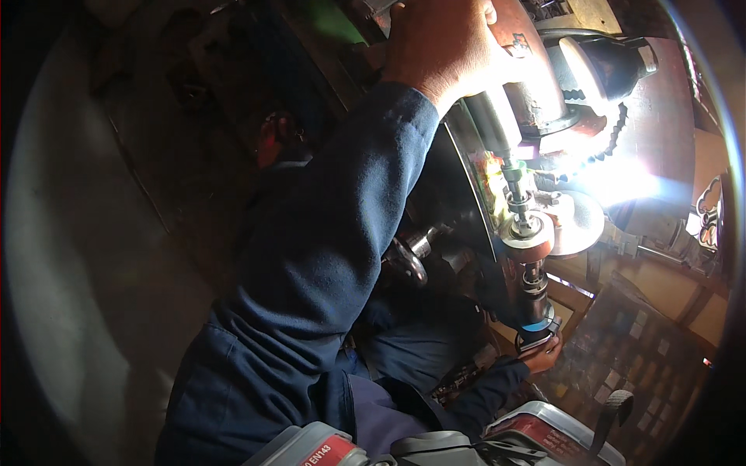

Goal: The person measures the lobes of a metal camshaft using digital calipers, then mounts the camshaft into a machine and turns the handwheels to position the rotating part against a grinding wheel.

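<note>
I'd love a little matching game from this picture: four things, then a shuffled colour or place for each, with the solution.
1. left bare hand
2. right bare hand
3. long cloth sleeve on the left arm
4. pale round disc

A. beside the bright white glare
B. navy blue
C. near the picture's top edge
D. at the lower end of a dark, blue-banded cylinder

Pairs: 1-C, 2-D, 3-B, 4-A
</note>
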The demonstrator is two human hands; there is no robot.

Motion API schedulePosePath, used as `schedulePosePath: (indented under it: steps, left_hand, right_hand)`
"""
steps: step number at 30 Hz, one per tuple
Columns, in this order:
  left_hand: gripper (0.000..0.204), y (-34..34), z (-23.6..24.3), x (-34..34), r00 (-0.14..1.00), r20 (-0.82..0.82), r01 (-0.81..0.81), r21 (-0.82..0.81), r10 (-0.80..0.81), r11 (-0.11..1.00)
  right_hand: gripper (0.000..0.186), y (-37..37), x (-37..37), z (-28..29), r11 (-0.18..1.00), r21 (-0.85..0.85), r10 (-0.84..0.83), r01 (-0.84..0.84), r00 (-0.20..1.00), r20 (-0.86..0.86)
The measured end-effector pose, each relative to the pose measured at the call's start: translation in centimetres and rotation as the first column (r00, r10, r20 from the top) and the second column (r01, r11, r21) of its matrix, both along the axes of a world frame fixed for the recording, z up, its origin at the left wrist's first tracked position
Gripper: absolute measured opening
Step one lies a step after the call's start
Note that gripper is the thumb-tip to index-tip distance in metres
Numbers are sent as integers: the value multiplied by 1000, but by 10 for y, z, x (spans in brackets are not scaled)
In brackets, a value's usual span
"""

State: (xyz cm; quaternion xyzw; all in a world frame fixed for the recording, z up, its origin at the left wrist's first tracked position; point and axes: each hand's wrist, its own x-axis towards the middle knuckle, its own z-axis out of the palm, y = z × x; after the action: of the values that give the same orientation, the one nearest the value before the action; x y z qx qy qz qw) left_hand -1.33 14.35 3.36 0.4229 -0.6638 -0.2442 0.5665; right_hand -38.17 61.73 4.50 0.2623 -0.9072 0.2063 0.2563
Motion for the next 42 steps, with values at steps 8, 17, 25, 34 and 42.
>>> schedulePosePath:
  steps: [8, 17, 25, 34, 42]
  left_hand:
    - [18, -6, -10, -3, 996, -54, -79, -81, 75, 994]
    - [19, -5, -15, -7, 993, -64, -104, -61, 100, 993]
    - [20, -4, -12, -1, 994, -40, -108, -66, 105, 992]
    - [23, -4, -3, 5, 998, -55, 18, 22, -17, 1000]
    - [23, -2, -12, -8, 998, -25, -55, -2, 55, 998]
  right_hand:
    - [41, -7, 7, -18, 997, -77, -14, -1, 981, -192]
    - [44, -11, 15, -28, 990, -144, -46, 6, 961, -273]
    - [45, -21, 20, -39, 992, -123, -29, 1, 973, -229]
    - [46, -26, 26, -44, 995, -97, -33, 13, 978, -205]
    - [47, -15, 25, -43, 997, -68, -34, 21, 980, -194]
